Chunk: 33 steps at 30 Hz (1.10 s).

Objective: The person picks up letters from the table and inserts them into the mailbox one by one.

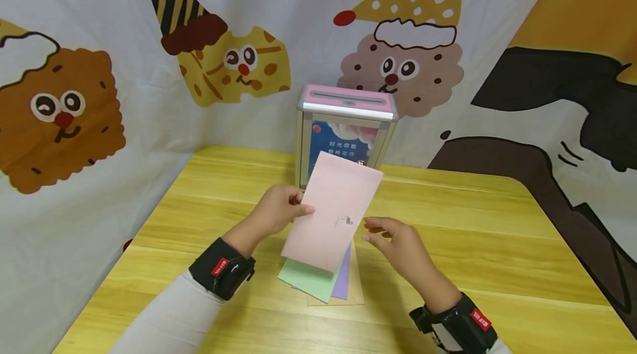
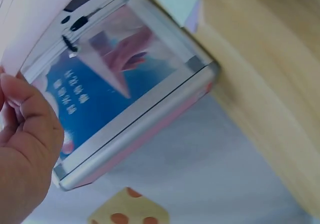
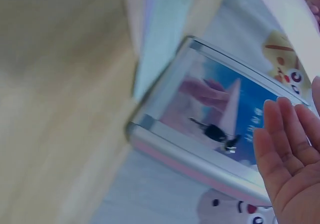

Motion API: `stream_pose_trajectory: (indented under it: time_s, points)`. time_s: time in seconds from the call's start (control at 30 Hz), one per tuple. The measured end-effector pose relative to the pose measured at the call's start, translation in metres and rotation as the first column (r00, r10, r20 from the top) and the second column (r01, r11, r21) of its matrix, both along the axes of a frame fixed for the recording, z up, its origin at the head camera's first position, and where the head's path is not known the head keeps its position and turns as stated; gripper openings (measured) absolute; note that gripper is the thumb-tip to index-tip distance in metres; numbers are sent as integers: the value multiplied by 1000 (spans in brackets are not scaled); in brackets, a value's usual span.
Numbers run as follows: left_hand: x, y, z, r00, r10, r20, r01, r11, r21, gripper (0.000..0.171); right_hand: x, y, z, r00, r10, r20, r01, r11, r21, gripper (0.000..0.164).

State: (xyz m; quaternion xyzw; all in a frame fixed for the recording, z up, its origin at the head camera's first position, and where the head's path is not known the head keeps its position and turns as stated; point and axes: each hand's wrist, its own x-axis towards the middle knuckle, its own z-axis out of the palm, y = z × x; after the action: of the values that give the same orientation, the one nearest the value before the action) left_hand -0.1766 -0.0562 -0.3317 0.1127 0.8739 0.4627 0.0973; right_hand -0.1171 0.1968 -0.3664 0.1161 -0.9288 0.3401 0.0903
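A pink envelope [image 1: 338, 204] with a small dark drawing on it is pinched along its left edge by my left hand [image 1: 280, 209]. My right hand [image 1: 398, 243] is just off the envelope's right edge, fingers loosely bent and holding nothing; its palm shows in the right wrist view. Beneath the pink one lie a green envelope [image 1: 309, 279], a purple envelope [image 1: 342, 282] and a tan envelope [image 1: 357, 282], overlapping on the table and partly hidden. Behind them stands a box [image 1: 348, 104] with a slotted pink top and a blue picture front; keys [image 3: 215, 132] hang at its front.
The wooden table [image 1: 463, 215] meets a white cloth backdrop [image 1: 159, 88] with printed cartoon biscuits and cheese close behind the box. A black band [image 1: 222, 269] is strapped on the left wrist, another black band [image 1: 460, 321] on the right.
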Motion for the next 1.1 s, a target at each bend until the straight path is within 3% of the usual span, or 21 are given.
stream_pose_trajectory:
  time_s: [0.27, 0.5, 0.6, 0.77, 0.83, 0.97, 1.1]
  points:
    - [-5, 4, 35, 992, 14, -127, -12, 1000, 20, 24, -18, -7, 42, 998, -6, -60, 4, 1000, -26, 14]
    - [-12, 10, 75, 974, 14, -227, 2, 998, 68, 24, -33, -2, 83, 990, -11, -137, 9, 1000, -17, 7]
    - [-18, 13, 93, 946, 13, -323, 5, 998, 57, 23, -41, 0, 102, 982, -14, -187, 14, 1000, 2, 8]
    - [-26, 19, 124, 874, 19, -485, -25, 1000, -6, 22, -56, 2, 136, 961, -33, -273, 35, 999, 6, 12]
    - [-30, 22, 136, 855, 32, -518, -44, 999, -11, 21, -63, 2, 148, 950, -35, -312, 40, 999, 8, 13]
    - [-39, 28, 154, 833, 70, -549, -73, 997, 17, 19, -78, 2, 169, 904, -27, -427, 32, 999, 3, 14]
    - [-50, 32, 164, 814, 103, -571, -100, 994, 37, 22, -92, 2, 181, 851, -37, -523, 54, 998, 17, 14]
